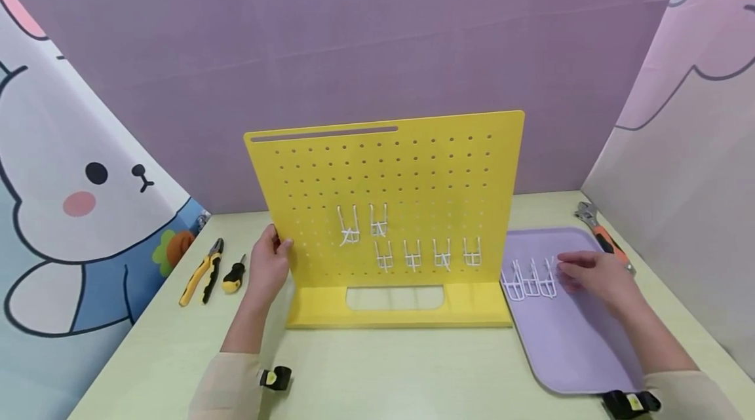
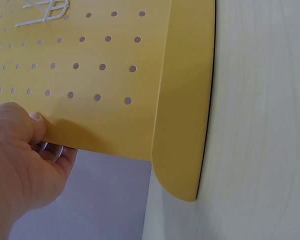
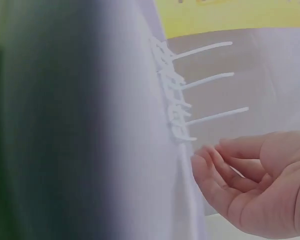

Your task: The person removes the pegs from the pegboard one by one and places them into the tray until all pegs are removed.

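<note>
A yellow pegboard (image 1: 389, 177) stands upright on its base, with several white wire hooks (image 1: 413, 253) hung in its holes. My left hand (image 1: 270, 266) grips the board's left edge, thumb on the front face and fingers behind, as the left wrist view also shows. At the right, more white wire hooks (image 1: 533, 281) lie side by side on a purple tray (image 1: 580, 348). Close beside the rightmost of them is my right hand (image 1: 598, 279). In the right wrist view its bent fingers (image 3: 205, 167) come near the hooks, with nothing visible between them.
Pliers (image 1: 203, 272) with yellow and black handles and a short screwdriver (image 1: 234, 276) lie left of the board. An adjustable wrench (image 1: 607, 236) with an orange handle lies by the tray's right edge. A purple backdrop (image 1: 377, 33) rises behind the table.
</note>
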Demonstrator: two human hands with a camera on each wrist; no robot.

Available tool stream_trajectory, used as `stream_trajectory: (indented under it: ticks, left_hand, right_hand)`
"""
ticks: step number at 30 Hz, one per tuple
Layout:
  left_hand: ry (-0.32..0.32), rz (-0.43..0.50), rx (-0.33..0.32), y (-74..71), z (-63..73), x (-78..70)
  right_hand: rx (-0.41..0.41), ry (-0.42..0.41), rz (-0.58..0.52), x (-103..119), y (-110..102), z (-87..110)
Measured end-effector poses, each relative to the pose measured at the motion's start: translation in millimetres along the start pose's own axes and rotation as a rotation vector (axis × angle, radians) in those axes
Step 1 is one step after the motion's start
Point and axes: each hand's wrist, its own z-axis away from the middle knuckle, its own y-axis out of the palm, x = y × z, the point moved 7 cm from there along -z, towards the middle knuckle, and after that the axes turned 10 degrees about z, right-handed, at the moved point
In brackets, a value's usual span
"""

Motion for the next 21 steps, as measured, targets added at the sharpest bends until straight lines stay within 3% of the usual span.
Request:
stream_trajectory:
  ticks: [8,13,16,21]
  left_hand:
    - [-0.001,0.008,0.001,0.3,0.2,-1.3]
    - [0.0,0.003,0.002,0.6,0.2,-2.2]
    - [-0.002,0.004,0.003,0.8,0.1,-1.9]
    - [0.001,-0.001,-0.001,0.4,0.4,-1.5]
  right_hand:
    - [-0.215,-0.086,-0.041,37,-25,6.5]
    - [-0.344,-0.13,-0.161,70,-34,17.1]
    - [-0.397,-0.154,-0.211,93,-32,24.5]
    - [-0.421,-0.174,-0.169,131,-15,31.8]
